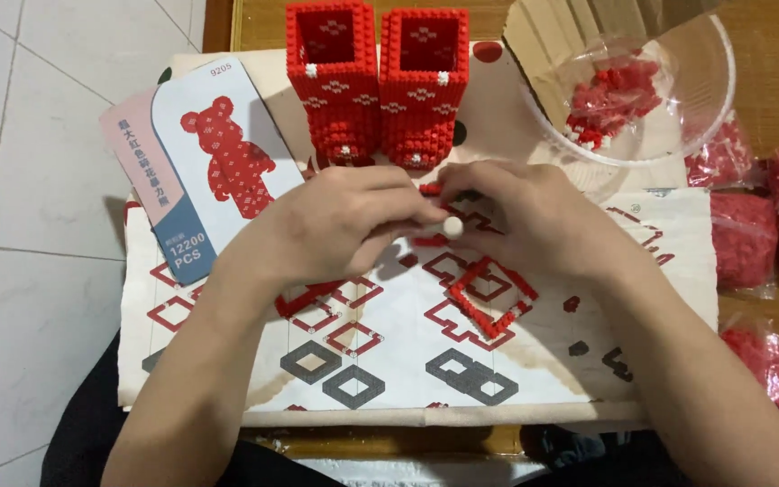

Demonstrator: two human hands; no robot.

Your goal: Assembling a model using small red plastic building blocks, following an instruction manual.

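Head view: hands (444, 225) together, knuckles up

I see two red brick towers (377, 81) at the far side, speckled with small white diamond motifs. The instruction sheet (534, 361) is white, printed with red and grey diamond outlines. On the left, a booklet (200, 171) shows a red bear on white, edged pink and blue. Clear bags (750, 234) of red pieces lie on the right, on the brown wooden desk (768, 54).
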